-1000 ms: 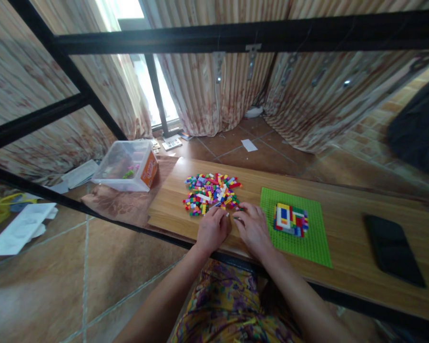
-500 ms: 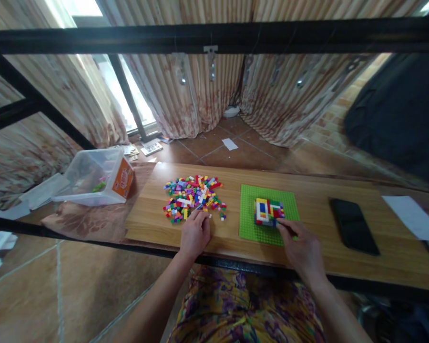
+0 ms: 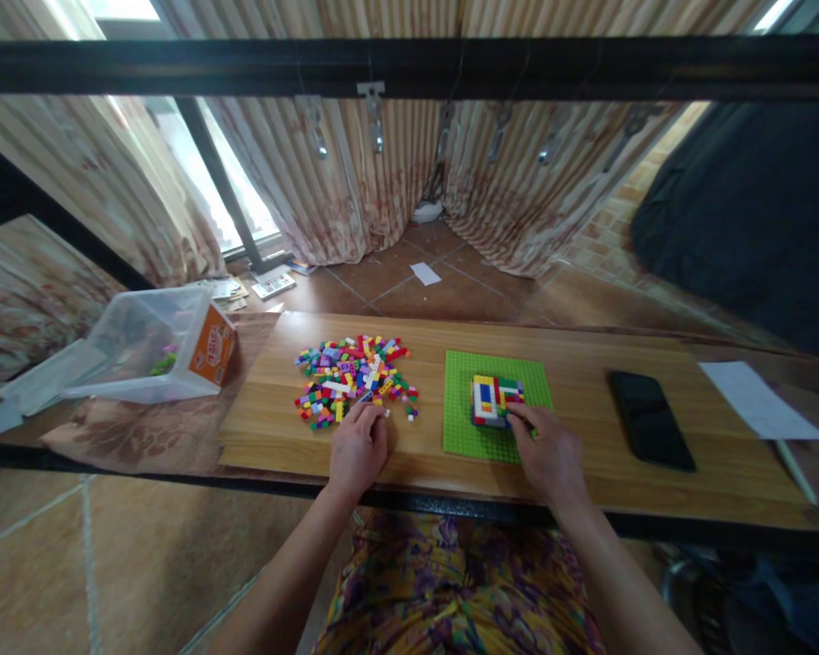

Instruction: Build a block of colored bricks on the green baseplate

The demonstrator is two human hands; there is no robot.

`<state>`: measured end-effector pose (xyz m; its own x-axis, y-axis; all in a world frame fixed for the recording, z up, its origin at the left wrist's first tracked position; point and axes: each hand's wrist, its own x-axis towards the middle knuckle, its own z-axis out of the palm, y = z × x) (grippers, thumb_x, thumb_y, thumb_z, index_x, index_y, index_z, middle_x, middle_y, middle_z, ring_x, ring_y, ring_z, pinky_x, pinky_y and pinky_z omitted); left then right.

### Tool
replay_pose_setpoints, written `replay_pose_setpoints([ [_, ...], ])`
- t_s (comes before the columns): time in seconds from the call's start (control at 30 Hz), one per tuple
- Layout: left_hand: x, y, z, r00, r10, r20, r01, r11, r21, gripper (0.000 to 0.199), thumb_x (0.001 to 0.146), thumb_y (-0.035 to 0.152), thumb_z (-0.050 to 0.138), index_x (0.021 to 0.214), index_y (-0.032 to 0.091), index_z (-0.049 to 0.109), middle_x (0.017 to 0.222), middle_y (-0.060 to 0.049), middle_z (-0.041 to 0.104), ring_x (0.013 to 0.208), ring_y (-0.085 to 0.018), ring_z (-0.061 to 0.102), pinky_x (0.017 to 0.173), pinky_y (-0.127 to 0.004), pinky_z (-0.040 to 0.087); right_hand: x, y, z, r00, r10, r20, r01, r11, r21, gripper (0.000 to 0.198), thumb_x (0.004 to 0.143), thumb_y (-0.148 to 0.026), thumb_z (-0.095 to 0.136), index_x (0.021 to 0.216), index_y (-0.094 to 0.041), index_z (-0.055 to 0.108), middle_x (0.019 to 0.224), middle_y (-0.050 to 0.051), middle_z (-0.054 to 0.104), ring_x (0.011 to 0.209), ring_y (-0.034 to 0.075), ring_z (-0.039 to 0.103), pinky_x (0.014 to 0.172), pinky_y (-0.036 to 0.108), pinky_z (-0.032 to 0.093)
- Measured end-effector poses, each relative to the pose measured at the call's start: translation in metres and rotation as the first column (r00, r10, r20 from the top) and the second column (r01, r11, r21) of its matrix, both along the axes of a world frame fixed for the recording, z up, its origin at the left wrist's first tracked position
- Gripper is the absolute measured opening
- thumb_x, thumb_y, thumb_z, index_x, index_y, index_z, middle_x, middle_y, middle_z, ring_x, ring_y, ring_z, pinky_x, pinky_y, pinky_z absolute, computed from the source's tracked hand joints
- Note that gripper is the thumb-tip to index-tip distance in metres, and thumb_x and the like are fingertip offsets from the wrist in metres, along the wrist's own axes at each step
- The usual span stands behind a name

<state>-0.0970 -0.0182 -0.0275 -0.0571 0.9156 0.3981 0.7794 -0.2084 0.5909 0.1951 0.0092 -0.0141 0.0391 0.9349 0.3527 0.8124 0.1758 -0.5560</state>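
A small block structure (image 3: 486, 400) of white, blue, red, yellow and green toy bricks stands on a green baseplate (image 3: 459, 428). My right hand (image 3: 550, 452) is at the structure's near right corner, with thumb and forefinger pinched against it. Whatever lies between those fingertips is hidden. My left hand (image 3: 358, 448) rests on the table at the near edge of a loose pile of mixed toy bricks (image 3: 345, 371). Its fingers are curled together, and I cannot make out whether anything is inside them.
Right of the baseplate lies a black phone (image 3: 650, 418) on the wooden table (image 3: 409, 468), with white paper (image 3: 761, 398) beyond it. A clear plastic bin (image 3: 136, 387) with an orange label stands at the left. A dark metal bar (image 3: 409, 65) crosses above the far side.
The whole view has shifted slightly to the right. My right fingertips have moved a little up and over the structure's corner. My left hand stays beside the pile.
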Motion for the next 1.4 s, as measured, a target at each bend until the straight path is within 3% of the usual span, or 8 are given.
replay_pose_setpoints([
  [0.23,0.001,0.0,0.001,1.0,0.001,0.006,-0.001,1.0,-0.012,0.014,0.091,0.012,0.051,0.093,0.022,0.061,0.096,-0.004,0.067,0.091,-0.019,0.066,0.083,-0.031,0.053,0.0,-0.004,0.005,0.991,-0.099,-0.093,0.093,0.993,-0.067,0.038,0.086,-0.046,0.052,0.102,-0.018,0.073,0.09,0.009,0.074,0.074,0.022,0.065,0.071,0.036,0.05],
  [0.47,0.001,0.0,0.0,1.0,-0.005,0.002,0.005,1.0,-0.005,0.013,0.092,0.014,0.051,0.092,0.022,0.061,0.096,-0.004,0.067,0.09,-0.018,0.065,0.082,-0.03,0.052,-0.001,-0.003,0.005,0.927,-0.274,-0.257,0.253,0.961,-0.111,0.048,0.084,-0.057,0.056,0.101,-0.014,0.071,0.089,0.012,0.072,0.074,0.021,0.063,0.07,0.035,0.048],
  [0.6,0.001,-0.001,0.0,1.0,-0.004,0.005,0.004,1.0,-0.009,0.013,0.092,0.014,0.051,0.092,0.022,0.06,0.097,-0.004,0.066,0.09,-0.018,0.065,0.081,-0.03,0.052,-0.004,0.004,-0.001,0.882,-0.357,-0.306,0.317,0.932,-0.175,0.06,0.08,-0.061,0.06,0.111,-0.01,0.066,0.091,0.013,0.069,0.074,0.021,0.062,0.07,0.035,0.048],
  [1.4,0.002,-0.001,-0.001,1.0,0.001,0.002,-0.001,1.0,0.006,0.014,0.091,0.011,0.052,0.093,0.021,0.061,0.095,-0.005,0.067,0.09,-0.018,0.065,0.082,-0.029,0.052,-0.01,0.007,-0.007,0.895,-0.309,-0.321,0.256,0.946,-0.196,0.054,0.079,-0.056,0.062,0.108,-0.011,0.068,0.098,0.016,0.071,0.079,0.023,0.063,0.075,0.039,0.048],
])
